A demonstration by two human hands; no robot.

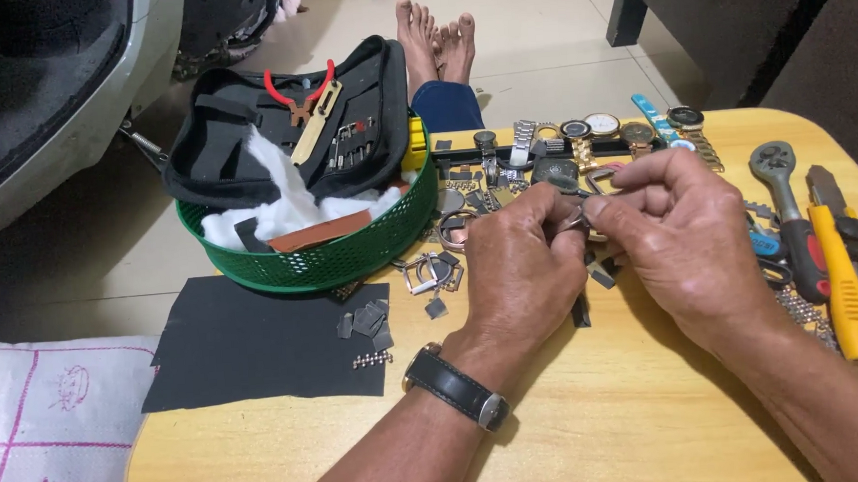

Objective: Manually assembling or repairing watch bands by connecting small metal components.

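Note:
My left hand (pixel 523 260) and my right hand (pixel 683 233) meet over the middle of a round wooden table (pixel 595 428). Together their fingertips pinch a small metal watch part (pixel 580 213); most of it is hidden by the fingers. A black-strapped wristwatch (pixel 456 386) sits on my left wrist. Loose metal watch cases and strap links (pixel 431 270) lie just left of my left hand. A row of wristwatches (pixel 590 133) lies along the table's far edge beyond both hands.
A green basket (pixel 332 261) holds white cotton and an open black tool case with red-handled pliers (pixel 299 93). A black sheet (pixel 248 343) lies front left. A ratchet wrench (pixel 784 203) and yellow utility knife (pixel 842 278) lie at right. Bare feet (pixel 438 35) rest beyond the table.

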